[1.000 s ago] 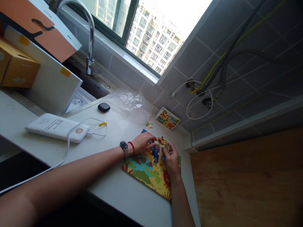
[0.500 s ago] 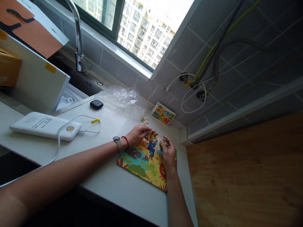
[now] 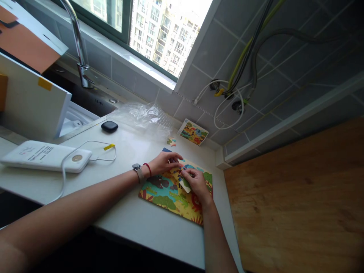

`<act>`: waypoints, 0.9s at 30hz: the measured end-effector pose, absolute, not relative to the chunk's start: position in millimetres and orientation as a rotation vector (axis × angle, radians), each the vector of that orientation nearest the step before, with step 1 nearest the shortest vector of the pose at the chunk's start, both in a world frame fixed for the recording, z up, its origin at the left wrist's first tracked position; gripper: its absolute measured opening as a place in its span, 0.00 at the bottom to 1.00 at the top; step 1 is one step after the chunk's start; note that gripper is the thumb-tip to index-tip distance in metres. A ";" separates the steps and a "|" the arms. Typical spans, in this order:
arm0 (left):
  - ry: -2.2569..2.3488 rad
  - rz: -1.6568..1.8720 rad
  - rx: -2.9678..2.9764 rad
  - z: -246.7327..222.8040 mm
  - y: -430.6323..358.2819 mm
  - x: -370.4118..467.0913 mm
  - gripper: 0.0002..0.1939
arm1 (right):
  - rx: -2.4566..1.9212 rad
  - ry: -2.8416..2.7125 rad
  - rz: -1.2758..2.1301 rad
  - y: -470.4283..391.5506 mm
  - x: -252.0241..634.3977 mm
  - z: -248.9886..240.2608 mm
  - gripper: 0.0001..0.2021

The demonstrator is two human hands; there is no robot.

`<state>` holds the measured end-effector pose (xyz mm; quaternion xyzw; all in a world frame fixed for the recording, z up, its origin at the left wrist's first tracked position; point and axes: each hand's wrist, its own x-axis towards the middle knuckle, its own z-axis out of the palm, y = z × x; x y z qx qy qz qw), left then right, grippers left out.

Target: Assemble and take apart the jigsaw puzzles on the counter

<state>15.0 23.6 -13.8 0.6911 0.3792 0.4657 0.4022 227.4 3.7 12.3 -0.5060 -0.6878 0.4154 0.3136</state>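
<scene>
On the white countertop lies a colourful jigsaw puzzle [image 3: 163, 203] with a hippo, crocodiles and a lion on it. My left hand [image 3: 165, 162] rests over its upper left part, thumb and forefinger apart, with nothing visible between them. In my right hand [image 3: 197, 185] is a puzzle piece [image 3: 185, 185] with green and pale parts, pinched over the middle of the puzzle. Both sets of fingertips are close together there and cover part of the picture. A loose puzzle piece [image 3: 171, 141] lies just beyond the board.
A small picture card [image 3: 193, 132] leans against the tiled wall. Crumpled clear plastic wrap [image 3: 148, 119] lies behind the puzzle. To the left are a black case [image 3: 109, 126], a white power bank [image 3: 45, 156] with its cable, and a sink with a tap [image 3: 82, 57].
My right hand has moved left to the middle of the puzzle, bringing a piece with it. The piece at my left fingertips no longer shows there, and those fingers have parted. The view has shifted slightly.
</scene>
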 end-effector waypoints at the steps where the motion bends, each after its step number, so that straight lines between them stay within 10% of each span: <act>1: 0.970 1.179 1.741 -12.5 23.2 15.0 0.17 | -1.342 -1.821 1.103 3.9 228.1 12.4 0.17; 17: 1.010 1.177 2.024 -20.0 21.1 16.1 0.13 | -1.344 -1.267 1.385 7.3 235.5 11.6 0.23; 27: 0.996 0.851 2.456 -22.2 18.8 15.2 0.31 | -1.353 -1.517 1.524 8.2 250.5 12.5 0.26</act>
